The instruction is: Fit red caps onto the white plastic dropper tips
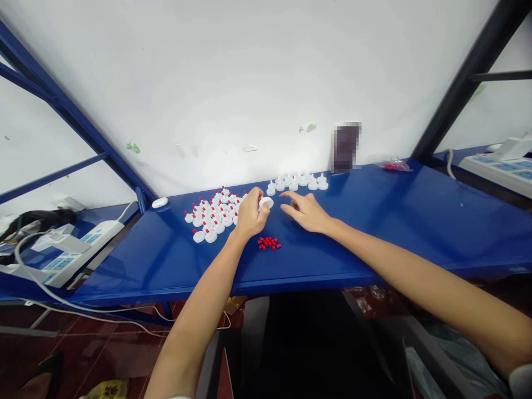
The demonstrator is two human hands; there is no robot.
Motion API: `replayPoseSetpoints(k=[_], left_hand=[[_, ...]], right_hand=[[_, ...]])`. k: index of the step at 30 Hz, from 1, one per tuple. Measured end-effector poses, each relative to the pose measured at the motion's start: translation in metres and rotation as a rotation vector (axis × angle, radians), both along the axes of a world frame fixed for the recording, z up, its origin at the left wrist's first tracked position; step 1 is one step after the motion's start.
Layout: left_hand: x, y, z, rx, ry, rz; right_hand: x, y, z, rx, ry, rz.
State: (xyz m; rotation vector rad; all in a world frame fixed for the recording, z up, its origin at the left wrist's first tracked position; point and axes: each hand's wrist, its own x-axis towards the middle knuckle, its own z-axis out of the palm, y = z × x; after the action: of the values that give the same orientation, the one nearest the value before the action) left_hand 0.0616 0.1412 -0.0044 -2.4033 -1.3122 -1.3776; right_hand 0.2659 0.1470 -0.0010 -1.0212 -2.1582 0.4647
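Observation:
Between the fingers of my left hand is a white nozzle cap, tilted, its round base turned toward the right; a bit of red shows at its hidden end. My right hand is just to its right, apart from it, with thumb and forefinger spread and nothing visible between them. Left of my left hand stand many white nozzle caps with red tips. Behind my hands, near the wall, is a group of white nozzle caps without red tips. A small pile of loose red tips lies in front of my hands.
The blue table runs along a white wall. A small white case lies at the back left, and a clear bag with red pieces at the back right. Power strips and cables flank the table. A pixelated dark object leans on the wall.

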Motion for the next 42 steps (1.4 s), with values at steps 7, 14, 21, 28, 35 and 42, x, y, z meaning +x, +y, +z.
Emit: replayPoseSetpoints(k=[7, 14, 21, 28, 35, 42], left_hand=[[-0.004, -0.002, 0.004, 0.023, -0.180, -0.023], [-0.008, -0.002, 0.008, 0.014, -0.198, 0.026], [-0.009, -0.002, 0.007, -0.002, -0.192, 0.035], [-0.011, 0.000, 0.005, 0.024, -0.077, 0.036], [-0.012, 0.009, -0.001, -0.073, 0.007, 0.120], [-0.013, 0.010, -0.003, -0.177, 0.009, 0.134]], right_hand=[[-0.003, 0.000, -0.001, -0.030, -0.062, 0.004], [-0.007, -0.010, -0.002, -0.023, -0.108, 0.194], [-0.008, -0.011, -0.003, 0.011, -0.182, 0.260], [-0.021, -0.008, -0.002, 0.170, -0.434, 0.366], [-0.035, -0.002, 0.001, 0.219, -0.521, 0.467], [-0.040, 0.008, -0.007, 0.202, -0.416, 0.489]])
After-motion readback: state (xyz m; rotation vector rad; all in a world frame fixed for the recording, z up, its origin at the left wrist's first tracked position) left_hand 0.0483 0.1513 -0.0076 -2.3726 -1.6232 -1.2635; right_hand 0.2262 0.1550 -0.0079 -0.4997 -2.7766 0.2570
